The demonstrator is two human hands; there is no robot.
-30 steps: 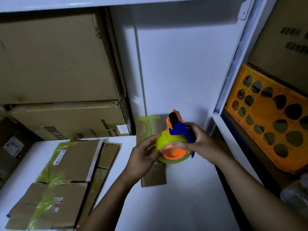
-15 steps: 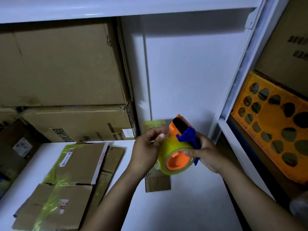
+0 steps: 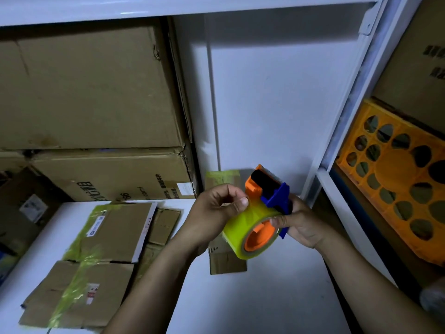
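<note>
I hold a tape dispenser (image 3: 261,208) above the white shelf: orange and blue frame, black roller, and a yellow-green tape roll (image 3: 243,233) with an orange core. My right hand (image 3: 302,222) grips the blue handle side, its thumb lying over the roll's rim. My left hand (image 3: 218,208) pinches at the top of the roll, thumb and fingertips together by the orange head. A small flattened cardboard piece (image 3: 226,259) with yellow-green tape lies on the shelf under the hands, partly hidden.
Flattened taped cardboard boxes (image 3: 96,251) lie at the left of the white shelf (image 3: 252,304). Large cartons (image 3: 91,97) are stacked behind them. A white upright (image 3: 342,116) divides the bays; an orange perforated crate (image 3: 404,179) stands at the right.
The dispenser has tilted so the roll's orange core faces down-right. My left hand has gone from the roll's side up to its top, now pinching there. The view has shifted slightly.
</note>
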